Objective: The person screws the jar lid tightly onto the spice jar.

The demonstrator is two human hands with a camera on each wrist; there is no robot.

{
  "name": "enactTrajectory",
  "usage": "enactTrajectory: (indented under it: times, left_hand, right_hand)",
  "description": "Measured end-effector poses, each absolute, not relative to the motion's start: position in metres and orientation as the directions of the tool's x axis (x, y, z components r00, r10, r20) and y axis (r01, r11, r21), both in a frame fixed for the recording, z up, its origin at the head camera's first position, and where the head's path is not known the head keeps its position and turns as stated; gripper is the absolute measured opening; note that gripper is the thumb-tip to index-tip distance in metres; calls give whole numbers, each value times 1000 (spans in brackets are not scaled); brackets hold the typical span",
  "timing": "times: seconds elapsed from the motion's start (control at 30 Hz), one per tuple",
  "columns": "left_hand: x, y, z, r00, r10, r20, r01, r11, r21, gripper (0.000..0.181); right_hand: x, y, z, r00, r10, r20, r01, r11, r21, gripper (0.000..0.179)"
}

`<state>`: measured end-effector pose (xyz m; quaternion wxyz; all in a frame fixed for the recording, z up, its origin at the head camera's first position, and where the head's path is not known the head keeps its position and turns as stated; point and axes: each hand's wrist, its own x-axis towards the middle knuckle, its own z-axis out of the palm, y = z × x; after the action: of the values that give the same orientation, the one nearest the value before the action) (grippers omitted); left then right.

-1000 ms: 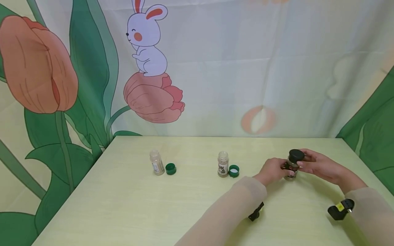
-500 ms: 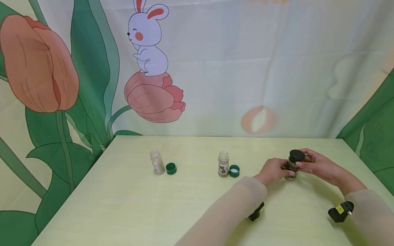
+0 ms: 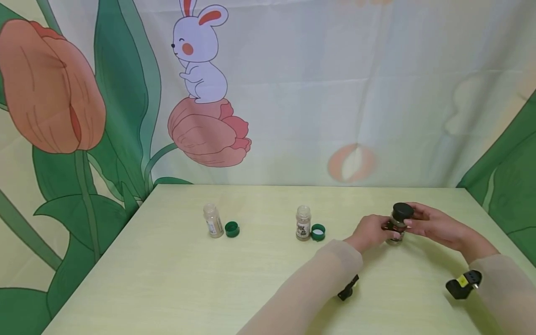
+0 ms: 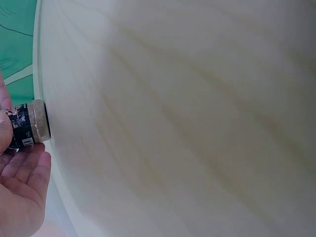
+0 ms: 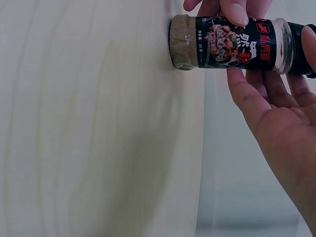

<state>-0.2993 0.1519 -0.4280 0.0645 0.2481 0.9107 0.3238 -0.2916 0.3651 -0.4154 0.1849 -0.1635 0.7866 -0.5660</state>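
A spice jar (image 5: pixel 237 43) with a black label and brown powder stands upright at the table's right side, its black cap (image 3: pixel 402 211) on top. My left hand (image 3: pixel 370 232) grips the jar's body, with thumb and fingers on either side of the label. From the right, my right hand (image 3: pixel 439 228) holds the black cap, thumb in front and fingers behind. In the left wrist view the jar's base (image 4: pixel 40 121) meets the tabletop, while the cap is out of that frame.
Two uncapped glass spice jars stand on the pale table (image 3: pixel 176 279): one at left (image 3: pixel 214 222), one in the middle (image 3: pixel 303 224). Beside each lies a green cap, the left cap (image 3: pixel 232 229) and the middle cap (image 3: pixel 318 232). A printed curtain (image 3: pixel 284 93) hangs behind.
Hardly anything differs. Both hands stay on the black-capped spice jar in the same place, and the head view shifts only slightly.
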Motion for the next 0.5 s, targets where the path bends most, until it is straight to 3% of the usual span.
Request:
enactTrajectory:
  times: [0.23,0.5]
  left_hand:
    - [-300,151,-428,-864,502,50,425,671,607,30]
    - [-299,150,-428,-861,506,53,427,663,615,31]
  right_hand:
    - [-290,363,-414,-879,-469,-89,-54,283,-958,34]
    - [-288,359,-414,-896,-432,-101,-47,317,-947,36]
